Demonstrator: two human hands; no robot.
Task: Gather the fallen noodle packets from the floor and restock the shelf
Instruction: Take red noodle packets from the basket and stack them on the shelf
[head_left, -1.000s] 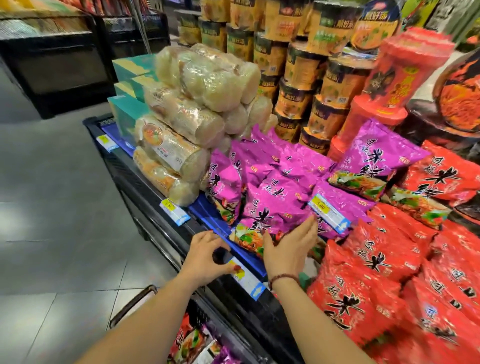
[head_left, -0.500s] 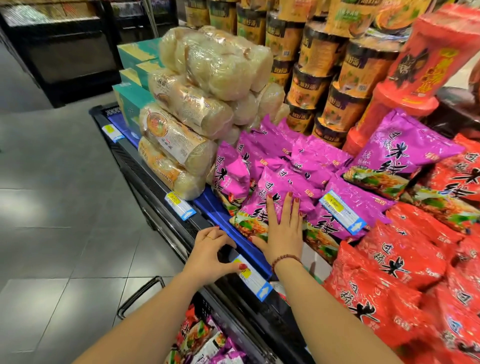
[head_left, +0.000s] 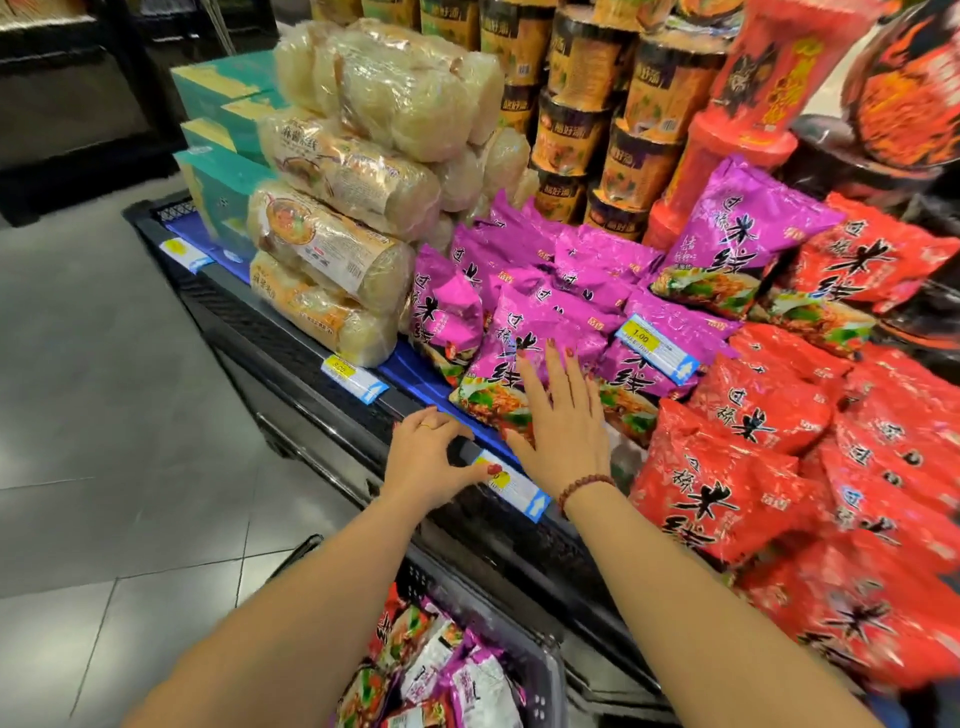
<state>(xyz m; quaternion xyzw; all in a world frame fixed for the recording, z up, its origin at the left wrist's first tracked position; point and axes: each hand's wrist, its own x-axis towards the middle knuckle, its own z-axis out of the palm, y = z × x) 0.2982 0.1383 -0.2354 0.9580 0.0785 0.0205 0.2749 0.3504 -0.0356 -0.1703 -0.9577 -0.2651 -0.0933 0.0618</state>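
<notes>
Purple noodle packet (head_left: 498, 353): now shelved; your right hand (head_left: 563, 421) lies flat atop, fingers straight. Left hand (head_left: 423, 460) grips shelf rail (head_left: 311, 358).

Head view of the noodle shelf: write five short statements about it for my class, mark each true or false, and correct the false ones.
1. The right hand lies flat, fingers straight, on a purple packet. True.
2. The left hand holds a red packet. False: it grips the shelf edge, thumb on a price tag.
3. The red packets lie left of the purple ones. False: they lie to the right.
4. A basket below the arms holds packets. True.
5. A bead bracelet circles the right wrist. True.
</notes>
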